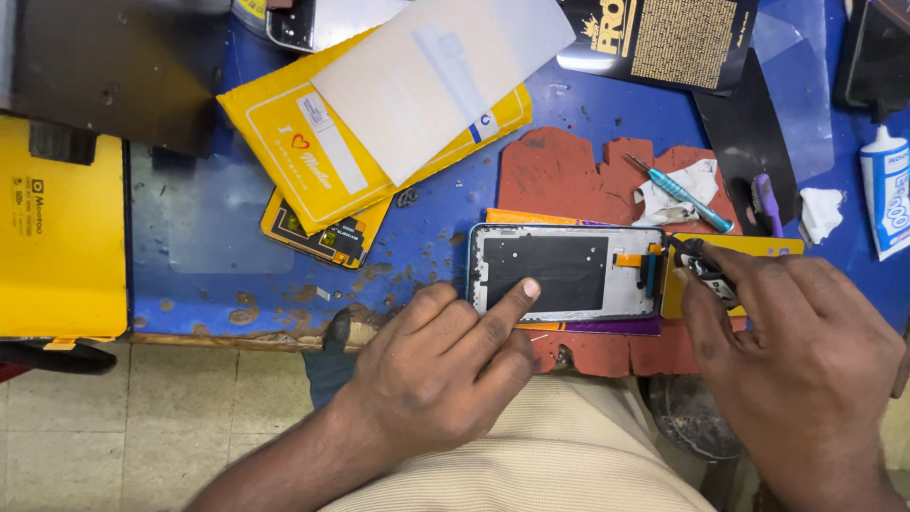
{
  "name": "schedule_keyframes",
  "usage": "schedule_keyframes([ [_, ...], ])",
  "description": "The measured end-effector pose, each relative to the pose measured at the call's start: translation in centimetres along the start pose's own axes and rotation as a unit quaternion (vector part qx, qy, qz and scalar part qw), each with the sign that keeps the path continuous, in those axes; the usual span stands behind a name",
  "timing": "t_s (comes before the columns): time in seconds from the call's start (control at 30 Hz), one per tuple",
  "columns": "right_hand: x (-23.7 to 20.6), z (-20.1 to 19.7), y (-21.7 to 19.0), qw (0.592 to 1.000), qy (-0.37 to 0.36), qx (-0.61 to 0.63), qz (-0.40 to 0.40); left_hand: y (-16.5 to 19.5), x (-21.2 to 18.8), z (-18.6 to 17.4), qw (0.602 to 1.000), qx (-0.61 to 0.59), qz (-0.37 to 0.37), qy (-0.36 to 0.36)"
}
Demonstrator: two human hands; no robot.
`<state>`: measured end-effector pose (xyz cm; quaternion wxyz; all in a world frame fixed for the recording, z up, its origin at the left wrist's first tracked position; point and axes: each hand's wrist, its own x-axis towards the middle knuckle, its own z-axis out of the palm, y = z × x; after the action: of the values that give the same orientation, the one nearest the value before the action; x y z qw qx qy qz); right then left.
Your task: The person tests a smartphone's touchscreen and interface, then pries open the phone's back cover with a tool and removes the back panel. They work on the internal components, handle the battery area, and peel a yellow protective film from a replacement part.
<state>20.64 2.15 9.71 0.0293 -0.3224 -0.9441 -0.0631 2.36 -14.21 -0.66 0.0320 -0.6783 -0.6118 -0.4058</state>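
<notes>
A phone display frame [567, 272] lies face down on the blue bench, with a black centre panel and an orange flex cable [629, 259] near its right end. My left hand [445, 365] presses its index fingertip on the frame's lower edge. My right hand [791, 341] grips a small dark tool [697, 259] whose tip touches the frame's right end, beside the flex cable.
A teal-handled screwdriver [681, 193] and crumpled tissue [678, 199] lie on a red mat [569, 175] behind the frame. Yellow padded envelopes [313, 152] sit to the left, a glue tube [887, 190] at far right, a yellow box [59, 237] at far left.
</notes>
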Motion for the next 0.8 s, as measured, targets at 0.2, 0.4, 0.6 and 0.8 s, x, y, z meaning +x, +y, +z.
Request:
schedule_keyframes([
  [0.2, 0.5, -0.1, -0.5, 1.0, 0.003, -0.02, 0.003, 0.0, 0.0, 0.1, 1.0, -0.001, 0.0, 0.005],
  [0.4, 0.1, 0.7, -0.6, 0.983, 0.088, 0.156, 0.029, 0.0, 0.0, 0.1, 1.0, -0.002, 0.003, 0.01],
  [0.6, 0.9, 3.9, -3.8, 0.872, 0.101, 0.467, 0.101, 0.2, -0.2, -0.1, 1.0, -0.011, 0.006, 0.013],
  [0.8, 2.0, 4.4, -6.3, 0.93, 0.088, 0.355, -0.024, 0.0, -1.9, -1.0, 0.996, -0.066, 0.015, 0.058],
])
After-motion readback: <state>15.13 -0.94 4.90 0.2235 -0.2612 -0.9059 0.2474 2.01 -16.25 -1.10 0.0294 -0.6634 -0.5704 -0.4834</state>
